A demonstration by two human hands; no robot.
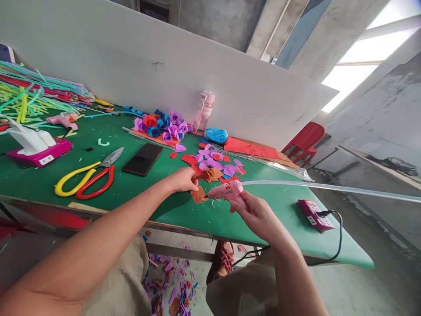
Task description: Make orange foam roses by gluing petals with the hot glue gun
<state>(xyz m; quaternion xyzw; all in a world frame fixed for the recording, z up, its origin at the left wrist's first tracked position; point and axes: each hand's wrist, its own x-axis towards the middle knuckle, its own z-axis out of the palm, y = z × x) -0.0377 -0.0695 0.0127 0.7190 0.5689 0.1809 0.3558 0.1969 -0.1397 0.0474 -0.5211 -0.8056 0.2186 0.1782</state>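
My left hand (186, 179) is closed, its fingertips pinching a brown paper petal (198, 195) low over the green tabletop. Wrapped around the handle of a pink hot glue gun (226, 190) is my right hand (255, 213). The gun's nozzle points left and meets or nearly meets the petal's right edge; I cannot tell if they touch. A long clear glue stick (315, 188) sticks out of the gun's back to the right. Just beyond my hands lie more brown petals (212, 174) and a loose pile of purple petals (210, 158) mixed with red ones.
Scissors (95, 173) and a black phone (142, 159) lie to the left. Finished paper flowers (164, 125) are heaped behind them. A pink bottle (204, 110) stands by the back panel. A magenta power strip (316, 215) with a cable sits near the right front edge.
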